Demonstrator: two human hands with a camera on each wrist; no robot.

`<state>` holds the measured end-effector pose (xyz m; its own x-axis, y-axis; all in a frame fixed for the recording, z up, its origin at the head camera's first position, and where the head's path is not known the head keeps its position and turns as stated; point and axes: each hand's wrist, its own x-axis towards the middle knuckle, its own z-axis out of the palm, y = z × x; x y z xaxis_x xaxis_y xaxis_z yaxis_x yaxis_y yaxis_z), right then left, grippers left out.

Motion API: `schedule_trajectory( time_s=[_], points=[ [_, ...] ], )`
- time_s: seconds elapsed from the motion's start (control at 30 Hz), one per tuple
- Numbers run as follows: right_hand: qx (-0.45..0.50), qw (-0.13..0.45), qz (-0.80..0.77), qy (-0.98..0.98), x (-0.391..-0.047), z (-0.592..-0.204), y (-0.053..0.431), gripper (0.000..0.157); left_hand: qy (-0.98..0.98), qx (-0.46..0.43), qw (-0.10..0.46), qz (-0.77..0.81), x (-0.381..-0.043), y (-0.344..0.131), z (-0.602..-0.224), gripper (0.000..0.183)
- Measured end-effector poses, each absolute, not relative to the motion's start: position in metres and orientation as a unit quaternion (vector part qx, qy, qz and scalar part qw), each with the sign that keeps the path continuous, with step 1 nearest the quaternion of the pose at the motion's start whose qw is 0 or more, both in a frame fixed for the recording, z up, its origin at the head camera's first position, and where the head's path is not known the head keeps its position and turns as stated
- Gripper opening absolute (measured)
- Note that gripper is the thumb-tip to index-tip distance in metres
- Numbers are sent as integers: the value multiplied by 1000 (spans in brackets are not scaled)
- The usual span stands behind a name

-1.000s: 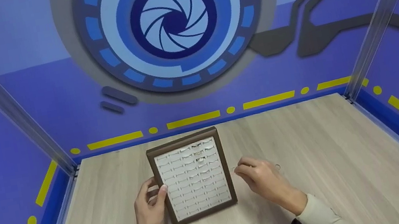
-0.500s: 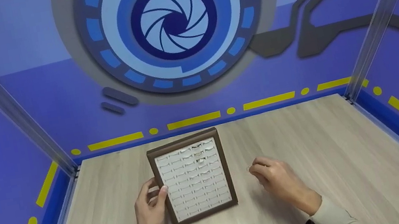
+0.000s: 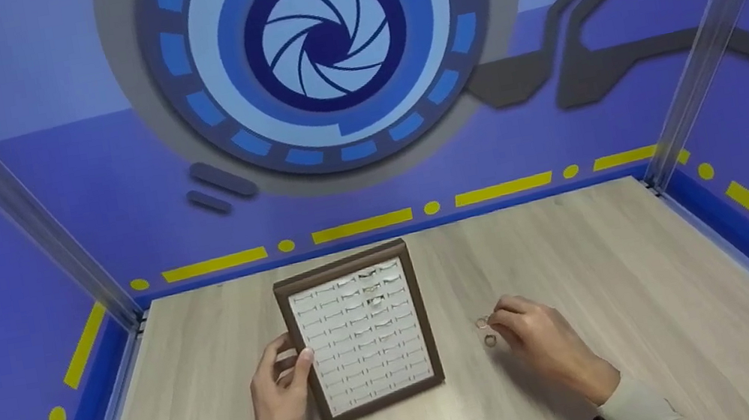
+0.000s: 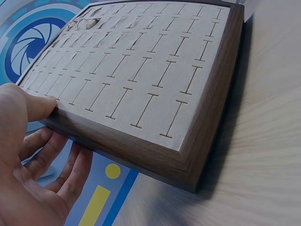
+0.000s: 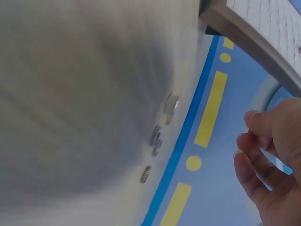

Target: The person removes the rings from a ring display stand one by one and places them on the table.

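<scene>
A brown-framed ring display board [image 3: 370,363] with rows of slits in its pale padding is propped up, tilted back, on the table. Several rings [image 3: 373,289] sit in its upper right slits. My left hand [image 3: 280,393] grips the board's left side, thumb on the front edge and fingers behind, as the left wrist view [image 4: 42,155] also shows. To the right, over the table, my right hand [image 3: 545,341] pinches a thin ring [image 3: 482,323] at its fingertips. Just below that, a darker gold ring [image 3: 491,340] lies on the wood.
Several loose rings [image 5: 146,174] show on the table in the right wrist view, partly behind my right hand in the head view. The light wooden table [image 3: 666,313] ends at blue and purple panels [image 3: 77,206] with metal posts [image 3: 710,32] at the corners.
My right hand has moved right and slightly down, away from the board, with the thin ring at its fingertips. The darker ring has come into view. My left hand and the board have stayed still.
</scene>
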<state>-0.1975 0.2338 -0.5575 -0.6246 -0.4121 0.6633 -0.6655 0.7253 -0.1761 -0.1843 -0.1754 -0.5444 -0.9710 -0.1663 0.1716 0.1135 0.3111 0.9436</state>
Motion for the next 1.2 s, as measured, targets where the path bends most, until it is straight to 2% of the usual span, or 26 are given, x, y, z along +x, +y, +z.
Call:
schedule_trajectory(
  time_s=[0.37, 0.67, 1.2],
  points=[
    [272, 287, 195, -898, -195, -572, 257, 21, -800, 13, 119, -588, -184, -176, -545, 45],
    [218, 239, 176, -930, -194, -579, 268, 19, -801, -1, 131, -584, -184, -176, -547, 45],
    [190, 163, 159, -955, -201, -577, 277, 17, -802, 0, 136, -581, -183, -177, -548, 45]
  ],
)
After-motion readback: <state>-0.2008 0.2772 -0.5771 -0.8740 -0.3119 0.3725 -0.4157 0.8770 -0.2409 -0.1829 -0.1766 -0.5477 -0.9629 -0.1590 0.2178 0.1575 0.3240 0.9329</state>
